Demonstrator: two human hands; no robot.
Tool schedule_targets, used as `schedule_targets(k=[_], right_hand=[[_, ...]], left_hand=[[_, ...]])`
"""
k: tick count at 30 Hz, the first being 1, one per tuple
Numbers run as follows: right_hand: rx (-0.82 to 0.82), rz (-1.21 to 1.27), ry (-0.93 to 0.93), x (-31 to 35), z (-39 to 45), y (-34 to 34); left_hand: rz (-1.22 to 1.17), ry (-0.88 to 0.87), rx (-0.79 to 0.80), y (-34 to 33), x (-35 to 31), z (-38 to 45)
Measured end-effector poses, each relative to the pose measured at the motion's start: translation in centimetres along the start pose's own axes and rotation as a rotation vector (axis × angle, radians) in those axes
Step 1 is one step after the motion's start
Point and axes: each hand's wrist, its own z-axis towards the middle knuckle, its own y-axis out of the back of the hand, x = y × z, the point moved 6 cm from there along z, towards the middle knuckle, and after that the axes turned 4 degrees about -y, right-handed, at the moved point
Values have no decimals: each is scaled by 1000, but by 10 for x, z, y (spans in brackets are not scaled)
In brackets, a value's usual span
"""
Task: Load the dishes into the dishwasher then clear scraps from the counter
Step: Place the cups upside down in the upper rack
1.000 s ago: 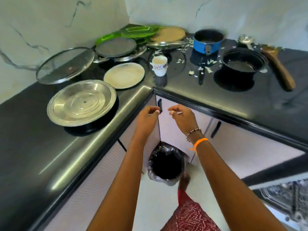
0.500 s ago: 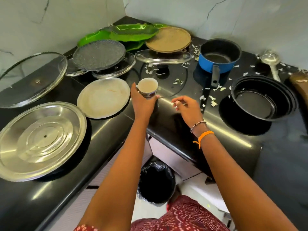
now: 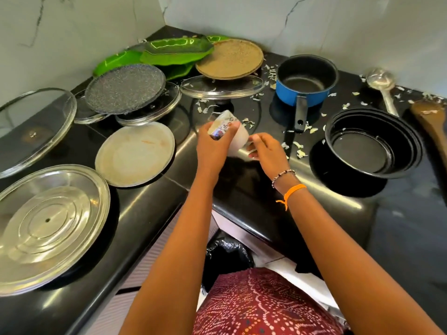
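Cup [image 3: 229,134], white with a printed pattern, was tilted on its side above the bench [image 3: 242,189] corner, held between both hands. We saw the left hand [image 3: 212,147] wrapped round its patterned side, fingers curled over the top. The right hand [image 3: 264,152] was at the cup's other side, fingers bent and pinching at what looked like the handle; the exact contact was hidden from us. Right wrist wore a beaded bracelet [image 3: 283,176] and an orange band [image 3: 292,192].

Just left of the hands lay a pale round plate [image 3: 135,154] flat on the bench. Farther left was a big steel lid [image 3: 48,226], and behind it a glass lid [image 3: 36,126]. Behind the plate we noted a dark speckled plate [image 3: 125,88] resting on another glass lid. At the back corner sat green plates [image 3: 174,50] and a brown round plate [image 3: 229,59] over a glass lid.

To the right of the hands, white scraps [image 3: 300,151] were scattered over the bench. A blue saucepan [image 3: 306,81] stood behind them, handle pointing toward us. A stack of black bowls [image 3: 372,143] sat right of the scraps. A steel ladle [image 3: 382,85] and a wooden spatula [image 3: 433,124] lay at the far right.

Below the bench edge we saw a bin with a black liner [image 3: 227,257].
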Motion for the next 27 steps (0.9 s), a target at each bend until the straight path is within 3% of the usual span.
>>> schedule_targets(k=[4,9,13,17,22,27], right_hand=[[28,274,-182,-3,-31,13],[-18,551,-142,-9,-94,39],[-218,546,-115,-25,-167,63],[-383,576,-127,-59,-249,79],[-588,700,-263,-122,-356,100],[-758,623,-390,-166,-457,129]], left_hand=[[-39,-43,214,-25,-18,-29],[-3,-160,549,-44,-26,-92],[-3,-268,705,-44,-22,-156],[-4,-212,820,-40,6,-219],[94,-180,948,-52,46,-304],[262,-145,1105,-71,80,-404]])
